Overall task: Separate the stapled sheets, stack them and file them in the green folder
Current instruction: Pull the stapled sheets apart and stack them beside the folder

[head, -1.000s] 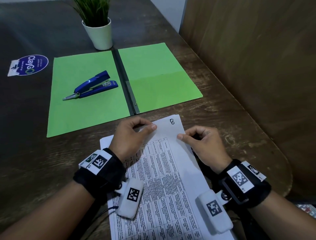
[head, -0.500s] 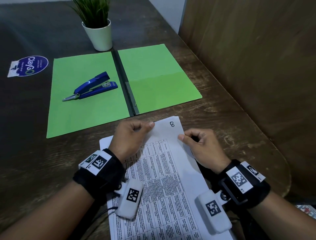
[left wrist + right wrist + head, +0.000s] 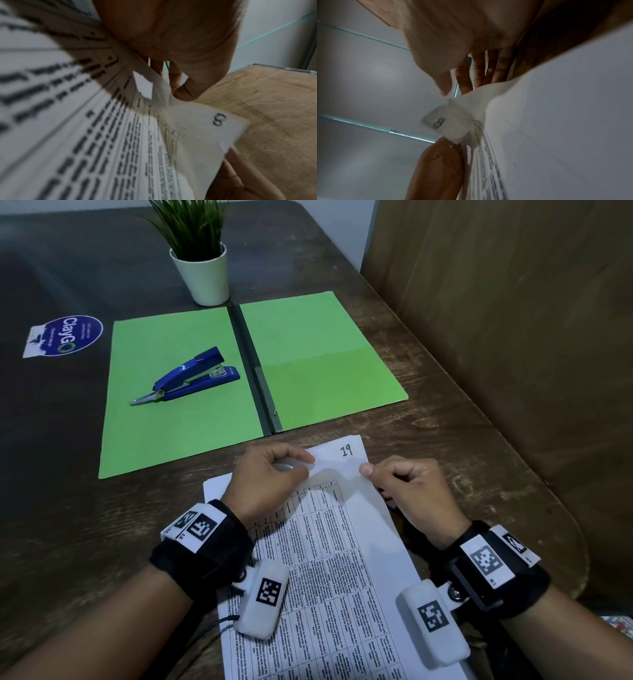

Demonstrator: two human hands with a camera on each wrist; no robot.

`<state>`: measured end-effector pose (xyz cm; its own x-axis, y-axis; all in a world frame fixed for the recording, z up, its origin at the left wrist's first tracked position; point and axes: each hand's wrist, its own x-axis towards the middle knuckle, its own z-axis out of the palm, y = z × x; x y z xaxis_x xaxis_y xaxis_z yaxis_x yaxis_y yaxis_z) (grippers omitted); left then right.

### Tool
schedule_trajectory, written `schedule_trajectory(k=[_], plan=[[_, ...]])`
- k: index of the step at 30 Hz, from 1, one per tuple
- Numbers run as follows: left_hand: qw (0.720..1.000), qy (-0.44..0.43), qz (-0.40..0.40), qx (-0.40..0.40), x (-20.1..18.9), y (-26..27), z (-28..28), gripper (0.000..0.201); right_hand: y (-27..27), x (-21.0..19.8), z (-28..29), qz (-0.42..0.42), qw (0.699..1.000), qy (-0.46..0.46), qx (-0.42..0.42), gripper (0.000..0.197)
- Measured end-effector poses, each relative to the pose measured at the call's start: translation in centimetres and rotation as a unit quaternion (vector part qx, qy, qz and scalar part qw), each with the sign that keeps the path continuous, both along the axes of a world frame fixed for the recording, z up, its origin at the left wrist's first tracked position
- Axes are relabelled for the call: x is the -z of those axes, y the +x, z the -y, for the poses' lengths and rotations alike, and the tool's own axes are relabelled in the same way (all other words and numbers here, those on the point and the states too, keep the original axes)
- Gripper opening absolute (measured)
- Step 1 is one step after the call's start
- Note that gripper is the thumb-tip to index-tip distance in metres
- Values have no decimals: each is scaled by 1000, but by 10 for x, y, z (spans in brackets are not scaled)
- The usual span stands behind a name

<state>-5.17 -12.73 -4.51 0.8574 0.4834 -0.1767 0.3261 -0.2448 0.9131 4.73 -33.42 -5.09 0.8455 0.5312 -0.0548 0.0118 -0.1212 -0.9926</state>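
From the head view, my left hand (image 3: 270, 477) and right hand (image 3: 407, 487) pinch the top edge of the stapled sheets (image 3: 329, 559) — printed pages running back under my wrists on the surface (image 3: 445, 419). The open green folder (image 3: 318, 361) lies beyond my fingers, a blue stapler (image 3: 186, 376) on its left half.

Left wrist view: thumb and fingers (image 3: 185, 93) clamp a lifted corner.

Right wrist view: fingers (image 3: 467, 79) grip the crumpled corner — blurred.

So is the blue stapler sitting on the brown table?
No, the blue stapler lies on the left flap of the open green folder, not on the bare wooden table.
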Motion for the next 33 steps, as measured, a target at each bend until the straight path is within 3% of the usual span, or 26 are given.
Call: schedule_trajectory(k=[3, 7, 11, 22, 29, 33], plan=[[1000, -2, 8, 3, -2, -1, 0, 32, -2, -6, 0, -16, 1000, 17, -15, 43], [1000, -12, 18, 12, -3, -1, 1, 44, 0, -1, -1, -4, 999, -33, 11, 11], [1000, -12, 6, 10, -3, -1, 2, 40, 2, 2, -2, -9, 999, -40, 32, 34], [999, -16, 39, 15, -3, -2, 3, 45, -2, 1, -4, 2, 997, -38, 69, 21], [998, -5, 68, 16, -1, -4, 1, 38, -3, 5, -2, 76, 993, -93, 21, 18], [998, 8, 66, 23, 2, -2, -1, 38, -1, 6, -2, 68, 994, -79, 24, 15]])
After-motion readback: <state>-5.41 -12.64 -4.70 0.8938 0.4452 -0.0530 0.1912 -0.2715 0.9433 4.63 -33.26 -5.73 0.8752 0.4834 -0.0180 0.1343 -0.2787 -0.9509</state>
